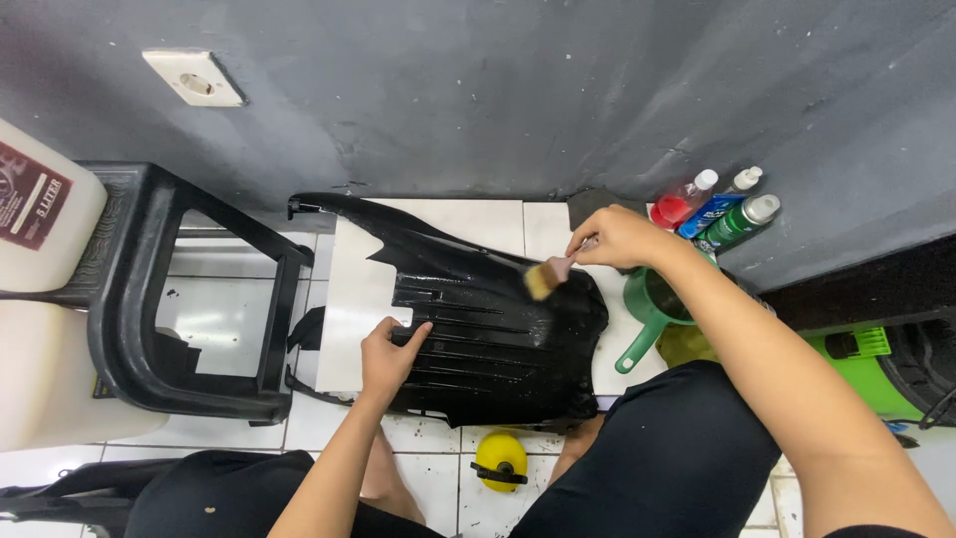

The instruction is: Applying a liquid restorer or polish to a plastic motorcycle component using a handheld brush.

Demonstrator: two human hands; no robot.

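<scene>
Centrally, a glossy black plastic panel (pixel 498 339) lies flat on the white tiled floor (pixel 438 478), against the grey wall (pixel 478 90) at twelve o'clock. At nine o'clock stands a black plastic chair (pixel 149 299). At three o'clock sits a green scoop (pixel 647 309). The left hand (pixel 388 354) presses on the panel's left edge, fingers curled over it. The right hand (pixel 617 237) pinches a small brush (pixel 548 276), bristles touching the panel's upper right.

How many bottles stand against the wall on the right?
3: red bottle, blue bottle and green bottle, side by side at the wall beyond the right hand. More may be hidden.
</scene>
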